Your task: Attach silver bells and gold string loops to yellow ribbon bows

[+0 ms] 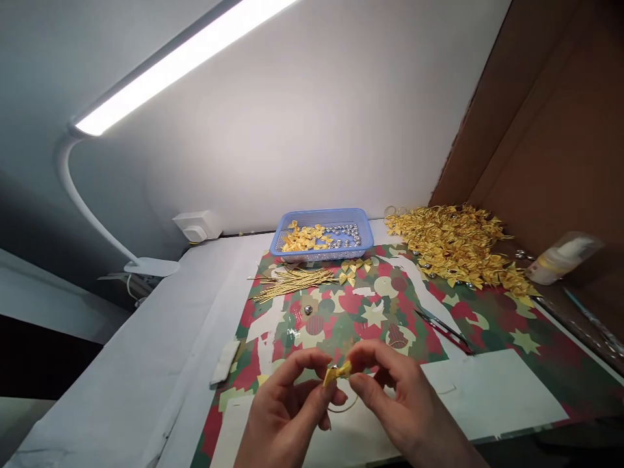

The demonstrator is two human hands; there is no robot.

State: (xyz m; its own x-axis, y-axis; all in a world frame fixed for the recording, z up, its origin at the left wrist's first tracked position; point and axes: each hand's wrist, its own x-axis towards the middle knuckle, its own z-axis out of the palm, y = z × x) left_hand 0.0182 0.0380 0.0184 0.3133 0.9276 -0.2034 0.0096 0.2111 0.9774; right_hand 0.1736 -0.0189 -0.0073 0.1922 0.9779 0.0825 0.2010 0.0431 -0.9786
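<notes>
Fingers cover most of the small gold bow [337, 373], both wrists run off the bottom edge, and the bottle [560, 259] at far right is just a blur

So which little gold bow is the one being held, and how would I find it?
Start at the patterned mat and come to its near edge, where the left hand and right hand meet. The small gold bow is pinched between them, the only one lifted off the table.

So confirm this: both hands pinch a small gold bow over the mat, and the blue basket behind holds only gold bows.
Not quite. In the head view the blue basket holds gold bows and silver beads. The rest stands: left hand and right hand pinch the gold bow over the mat.
</notes>
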